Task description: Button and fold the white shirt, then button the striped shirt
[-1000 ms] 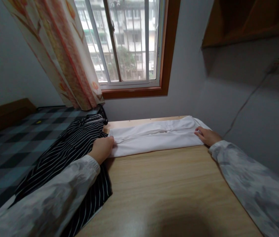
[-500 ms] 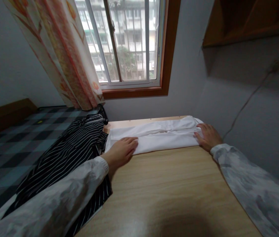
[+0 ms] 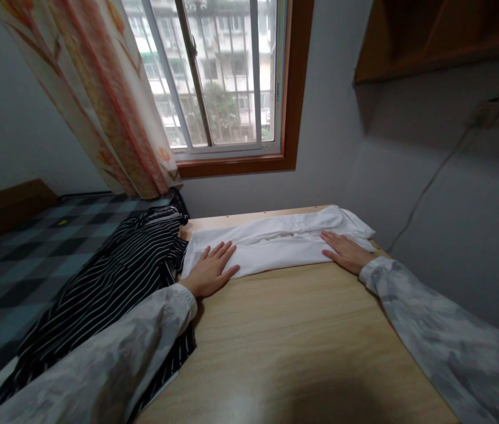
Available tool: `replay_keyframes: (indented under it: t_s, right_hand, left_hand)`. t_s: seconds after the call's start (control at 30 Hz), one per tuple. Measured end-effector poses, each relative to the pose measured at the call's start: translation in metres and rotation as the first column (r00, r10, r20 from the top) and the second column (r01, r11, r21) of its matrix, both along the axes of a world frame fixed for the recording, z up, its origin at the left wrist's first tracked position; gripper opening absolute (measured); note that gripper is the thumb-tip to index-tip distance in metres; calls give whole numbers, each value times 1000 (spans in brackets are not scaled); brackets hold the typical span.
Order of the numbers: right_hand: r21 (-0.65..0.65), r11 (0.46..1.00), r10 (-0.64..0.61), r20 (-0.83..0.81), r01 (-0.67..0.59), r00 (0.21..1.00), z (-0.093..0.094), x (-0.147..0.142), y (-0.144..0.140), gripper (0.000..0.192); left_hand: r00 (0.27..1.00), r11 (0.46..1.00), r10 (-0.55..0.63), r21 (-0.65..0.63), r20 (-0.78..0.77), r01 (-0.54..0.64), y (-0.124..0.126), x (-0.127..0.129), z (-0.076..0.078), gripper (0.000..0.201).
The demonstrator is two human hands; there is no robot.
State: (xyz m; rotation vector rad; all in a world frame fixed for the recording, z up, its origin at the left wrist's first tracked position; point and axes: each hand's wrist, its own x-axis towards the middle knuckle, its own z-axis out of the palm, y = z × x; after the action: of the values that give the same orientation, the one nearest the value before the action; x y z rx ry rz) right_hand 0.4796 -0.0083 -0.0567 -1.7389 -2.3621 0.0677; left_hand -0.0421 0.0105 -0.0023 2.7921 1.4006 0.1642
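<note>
A white garment (image 3: 276, 250), folded into a long strip, lies across the far end of the wooden table (image 3: 284, 335). Its exact kind cannot be made out. My left hand (image 3: 211, 270) rests flat on the strip's left part, fingers spread. On the right part lies my right hand (image 3: 346, 250), palm down with fingers stretched out. Neither hand grasps the cloth. Past my right hand, a loose end of the white cloth reaches the table's right edge.
Left of the table, a black garment with white stripes (image 3: 112, 277) lies on a bed with a checked cover (image 3: 6, 288). A curtain (image 3: 103, 106) hangs by the window (image 3: 227, 76). A wooden shelf (image 3: 408, 47) and a cable (image 3: 435, 176) are on the right wall.
My right hand has moved left along the white garment, baring its right end. The left hand's fingers have spread apart. The view has shifted slightly.
</note>
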Motion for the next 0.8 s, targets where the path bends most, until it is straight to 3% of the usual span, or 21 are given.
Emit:
replay_keyframes:
  t_s: [0.23,0.33,0.5,0.6,0.8]
  right_hand:
    - [59,998,6,-62,-2,998,1,16,-1,71]
    - [165,986,7,-64,3,998,5,15,-11,62]
    - [416,868,-262,-82,271,962,0,16,-21,55]
    - [435,830,-331,-119,349,936,-8,19,-16,58]
    - [359,866,-332,-110,349,937,-9,21,-7,54]
  left_hand:
    - [994,995,102,15,-41,-101,-2,-2,3,76]
    - [992,995,104,17,-69,-103,2,-5,6,71]
    - [988,993,114,8,-102,-114,12,-11,11,69]
    - [986,992,127,29,-106,-125,13,-10,14,67]
    - [994,997,50,66,-98,-43,9,-9,40,49]
